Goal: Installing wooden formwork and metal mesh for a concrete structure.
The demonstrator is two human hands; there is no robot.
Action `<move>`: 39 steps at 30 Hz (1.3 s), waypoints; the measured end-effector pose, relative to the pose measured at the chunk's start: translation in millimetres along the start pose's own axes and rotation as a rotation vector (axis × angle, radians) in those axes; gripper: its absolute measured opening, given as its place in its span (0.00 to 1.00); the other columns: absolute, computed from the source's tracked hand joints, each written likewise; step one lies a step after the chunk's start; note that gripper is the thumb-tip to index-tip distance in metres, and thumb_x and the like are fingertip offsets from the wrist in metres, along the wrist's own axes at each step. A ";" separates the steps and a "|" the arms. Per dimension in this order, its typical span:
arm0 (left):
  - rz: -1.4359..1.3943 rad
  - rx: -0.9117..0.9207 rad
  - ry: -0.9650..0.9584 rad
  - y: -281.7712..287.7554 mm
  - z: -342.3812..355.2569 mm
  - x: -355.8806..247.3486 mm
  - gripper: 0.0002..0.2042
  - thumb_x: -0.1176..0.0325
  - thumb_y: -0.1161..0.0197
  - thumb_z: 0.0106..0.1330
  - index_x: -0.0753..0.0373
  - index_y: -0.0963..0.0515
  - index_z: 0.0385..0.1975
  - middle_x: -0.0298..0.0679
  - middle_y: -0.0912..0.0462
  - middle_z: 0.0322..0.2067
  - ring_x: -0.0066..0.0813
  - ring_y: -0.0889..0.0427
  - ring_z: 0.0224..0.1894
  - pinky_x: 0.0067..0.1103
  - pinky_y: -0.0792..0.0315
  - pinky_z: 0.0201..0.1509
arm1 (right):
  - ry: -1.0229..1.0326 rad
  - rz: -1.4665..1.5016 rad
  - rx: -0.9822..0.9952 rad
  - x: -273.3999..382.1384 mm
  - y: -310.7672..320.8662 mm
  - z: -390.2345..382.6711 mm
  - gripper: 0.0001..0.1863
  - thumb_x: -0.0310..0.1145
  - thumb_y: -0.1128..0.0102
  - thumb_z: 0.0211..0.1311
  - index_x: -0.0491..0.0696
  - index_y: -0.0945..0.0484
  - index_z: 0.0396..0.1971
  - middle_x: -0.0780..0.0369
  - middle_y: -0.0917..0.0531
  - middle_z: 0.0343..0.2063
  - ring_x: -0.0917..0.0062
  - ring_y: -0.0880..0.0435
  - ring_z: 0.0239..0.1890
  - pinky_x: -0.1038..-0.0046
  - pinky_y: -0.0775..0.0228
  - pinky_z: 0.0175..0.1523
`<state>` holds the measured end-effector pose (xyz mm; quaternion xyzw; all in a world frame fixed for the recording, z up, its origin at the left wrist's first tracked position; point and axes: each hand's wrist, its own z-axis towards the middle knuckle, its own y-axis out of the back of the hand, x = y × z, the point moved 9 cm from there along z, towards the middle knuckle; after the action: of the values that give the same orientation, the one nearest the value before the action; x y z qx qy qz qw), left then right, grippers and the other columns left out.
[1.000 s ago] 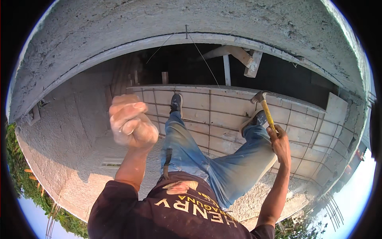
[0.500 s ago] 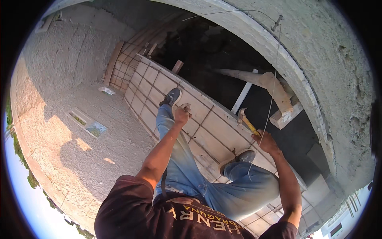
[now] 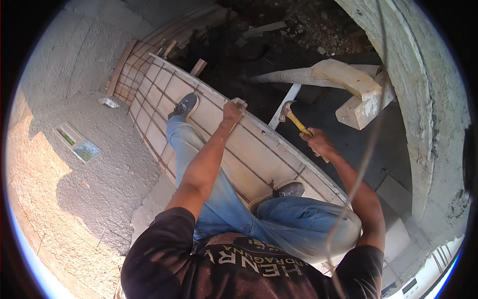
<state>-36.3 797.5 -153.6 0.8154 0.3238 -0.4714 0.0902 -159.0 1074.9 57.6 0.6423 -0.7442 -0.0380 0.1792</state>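
Note:
My right hand (image 3: 318, 142) is wrapped round the yellow handle of a claw hammer (image 3: 296, 118). The metal head points toward the raised edge board (image 3: 259, 127) of the sloping wooden form and hangs just beyond it. At that board's top edge, my left hand (image 3: 234, 110) is closed, its fingertips pressed together; whatever they pinch is too small to make out. Beneath both arms, a grid of thin steel bars (image 3: 238, 163) lies over the form's pale panels. My two shoes rest on this grid, one beside my left forearm and one nearer my right knee.
Past the edge board is a dark drop with rubble (image 3: 321, 50). Wooden props (image 3: 348, 82) and a white strip (image 3: 285, 105) stand there. A rough concrete wall (image 3: 114, 144) rises on the left, a curved concrete edge (image 3: 423, 109) on the right. A blurred wire (image 3: 368, 149) hangs close in front.
My left hand has moved from over the bar grid to the edge board. The hammer has come closer to that hand. My view has shifted, showing more of the rubble below.

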 end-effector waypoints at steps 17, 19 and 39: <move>0.991 0.666 0.197 -197.7 1.7 130.6 0.09 0.70 0.41 0.60 0.54 0.13 0.33 0.38 0.13 0.29 0.23 0.14 0.31 0.20 0.20 0.40 | -0.047 0.269 -0.182 -120.3 2.1 -2.0 0.29 0.49 0.47 0.65 0.41 0.27 0.56 0.48 0.19 0.45 0.56 0.20 0.50 0.65 0.31 0.55; 1.012 0.663 0.198 -186.7 4.7 129.6 0.09 0.70 0.41 0.60 0.54 0.13 0.33 0.38 0.13 0.30 0.24 0.14 0.31 0.21 0.20 0.41 | -0.076 0.328 -0.159 -112.8 -0.4 -2.4 0.28 0.49 0.47 0.65 0.41 0.26 0.54 0.48 0.18 0.44 0.56 0.20 0.49 0.64 0.31 0.54; 1.441 0.599 -0.099 -161.5 24.0 138.6 0.08 0.70 0.39 0.58 0.52 0.13 0.31 0.34 0.13 0.33 0.24 0.14 0.36 0.20 0.21 0.45 | 0.153 0.141 -0.435 -87.0 10.0 45.2 0.22 0.46 0.46 0.65 0.42 0.22 0.47 0.45 0.18 0.39 0.52 0.19 0.44 0.63 0.29 0.49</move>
<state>-104.4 973.1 -255.6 0.7923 -0.4308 -0.3996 0.1641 -173.0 1153.1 -0.6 0.5360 -0.7457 -0.1362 0.3715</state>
